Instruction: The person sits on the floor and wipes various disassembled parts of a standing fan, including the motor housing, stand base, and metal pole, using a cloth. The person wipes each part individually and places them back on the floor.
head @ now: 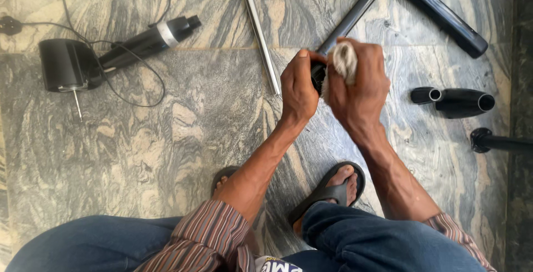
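A marbled stone floor is seen beneath everything; a black motor unit with its cord lies far left; a dark tube (its near end gripped) is held by the left hand; a pale rag is clenched against that end by the right hand; a thin silver rod lies just beside them.

Both forearms extended forward and down from rolled striped sleeves, converging at centre. Left hand curled in closed grip, thumb up along top, knuckles facing left. Right hand clenched, back of hand toward camera, fingers folded tight, wrist bent inward. Hands pressed close, thumbs nearly touching. Veins and tendons raised on both forearms.
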